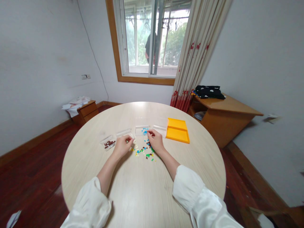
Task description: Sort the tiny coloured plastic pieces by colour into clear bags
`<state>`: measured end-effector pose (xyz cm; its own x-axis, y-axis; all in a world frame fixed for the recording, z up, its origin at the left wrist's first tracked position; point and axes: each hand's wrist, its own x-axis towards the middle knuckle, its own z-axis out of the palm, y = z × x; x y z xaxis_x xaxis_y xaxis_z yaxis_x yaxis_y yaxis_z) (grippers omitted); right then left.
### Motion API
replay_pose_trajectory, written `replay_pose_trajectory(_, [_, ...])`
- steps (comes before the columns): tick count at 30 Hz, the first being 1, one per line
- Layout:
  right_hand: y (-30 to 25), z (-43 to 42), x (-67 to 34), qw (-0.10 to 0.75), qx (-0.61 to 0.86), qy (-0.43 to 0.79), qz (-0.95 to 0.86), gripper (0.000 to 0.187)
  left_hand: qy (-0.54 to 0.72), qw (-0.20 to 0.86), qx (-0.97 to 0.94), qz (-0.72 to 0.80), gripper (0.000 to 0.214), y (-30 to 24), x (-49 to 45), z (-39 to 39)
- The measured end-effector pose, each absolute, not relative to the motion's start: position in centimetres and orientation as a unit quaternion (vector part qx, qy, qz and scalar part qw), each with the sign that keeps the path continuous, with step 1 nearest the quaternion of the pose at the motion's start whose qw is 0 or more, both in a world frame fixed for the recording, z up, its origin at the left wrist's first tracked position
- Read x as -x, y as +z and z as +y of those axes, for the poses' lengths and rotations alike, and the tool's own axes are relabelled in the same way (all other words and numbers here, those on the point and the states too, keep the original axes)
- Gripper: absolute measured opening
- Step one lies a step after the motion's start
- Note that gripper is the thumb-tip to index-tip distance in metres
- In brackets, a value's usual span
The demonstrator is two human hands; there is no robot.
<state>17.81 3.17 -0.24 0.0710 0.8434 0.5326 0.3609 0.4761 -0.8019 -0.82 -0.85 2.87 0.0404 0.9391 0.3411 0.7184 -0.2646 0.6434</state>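
Small mixed bricks (147, 155) in green, brown, yellow, cream and blue lie scattered on the round table (142, 190) between my hands. My left hand (123, 145) has its fingertips pinched together at the left edge of the scatter; what they hold, if anything, is too small to tell. Over the front of a clear box (137, 133) with blue bricks (144, 130) in it, my right hand (155, 141) is closed in a pinch, its contents hidden. Dark brown bricks (109, 143) sit in another clear box (103, 142) left of my left hand.
Two more clear boxes stand in the row, one clear box (123, 131) behind my left hand and one clear box (160, 128) behind my right. An open orange case (178, 129) lies at the right. Beyond the table are a wooden desk (228, 106) and a curtain (197, 47).
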Motion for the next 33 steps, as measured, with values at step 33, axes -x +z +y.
replay_pose_trajectory(33, [-1.8, 4.2, -17.8, 0.530, 0.451, 0.188, -0.693, 0.040, 0.207, 0.140, -0.794, 0.554, 0.013, 3.1, 1.4, -1.5])
